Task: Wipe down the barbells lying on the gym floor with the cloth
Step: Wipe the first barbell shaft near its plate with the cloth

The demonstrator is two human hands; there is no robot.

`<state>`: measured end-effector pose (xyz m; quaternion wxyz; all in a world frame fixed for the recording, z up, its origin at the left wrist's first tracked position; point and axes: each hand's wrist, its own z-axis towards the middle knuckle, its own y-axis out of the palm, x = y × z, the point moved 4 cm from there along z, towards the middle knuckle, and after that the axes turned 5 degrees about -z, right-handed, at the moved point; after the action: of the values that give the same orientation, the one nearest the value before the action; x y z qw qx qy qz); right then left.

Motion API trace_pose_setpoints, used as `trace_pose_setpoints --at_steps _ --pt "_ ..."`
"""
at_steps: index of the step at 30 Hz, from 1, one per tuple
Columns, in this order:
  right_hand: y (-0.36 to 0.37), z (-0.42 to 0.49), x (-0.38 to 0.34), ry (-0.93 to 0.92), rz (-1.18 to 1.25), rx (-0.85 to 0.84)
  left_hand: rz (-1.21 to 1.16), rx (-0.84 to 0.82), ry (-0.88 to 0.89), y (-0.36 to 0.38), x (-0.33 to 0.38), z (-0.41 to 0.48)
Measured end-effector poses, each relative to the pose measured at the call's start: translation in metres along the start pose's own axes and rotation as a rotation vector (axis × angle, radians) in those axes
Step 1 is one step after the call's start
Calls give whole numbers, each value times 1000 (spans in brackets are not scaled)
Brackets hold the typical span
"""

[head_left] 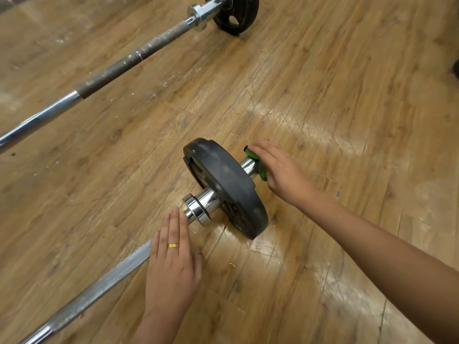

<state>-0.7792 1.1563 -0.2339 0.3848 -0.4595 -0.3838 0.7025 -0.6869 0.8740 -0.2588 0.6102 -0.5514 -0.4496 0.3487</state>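
Note:
The near barbell (99, 286) lies on the wooden floor, running from the lower left up to a black weight plate (228, 187) in the middle of the view. My left hand (171, 261) rests flat with straight fingers on the bar just below the chrome collar (198, 207). Beyond the plate, my right hand (278, 167) grips a green cloth (260, 170) wrapped over the chrome sleeve end (248, 165). A second barbell (111, 70) lies further away, from the left edge up to its own black plate (236, 13) at the top.
Wooden plank floor (347, 108) surrounds both barbells, with glare patches right of the near plate. White flecks dot the floor beside the far bar. A dark object (455, 68) shows at the right edge.

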Motion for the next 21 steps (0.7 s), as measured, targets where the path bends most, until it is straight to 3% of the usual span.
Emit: trace_pose_setpoints --at_steps 5,10,15,21 --pt "14 9 -19 -275 4 -94 -10 38 0 -4 -12 18" --pt "20 34 -11 -73 30 -45 3 41 -15 -10 -25 39" --pt "22 58 -4 -213 -17 -181 43 22 -16 -13 -37 56" --pt "21 76 -8 -200 -5 -161 -5 -79 3 -31 -57 68"
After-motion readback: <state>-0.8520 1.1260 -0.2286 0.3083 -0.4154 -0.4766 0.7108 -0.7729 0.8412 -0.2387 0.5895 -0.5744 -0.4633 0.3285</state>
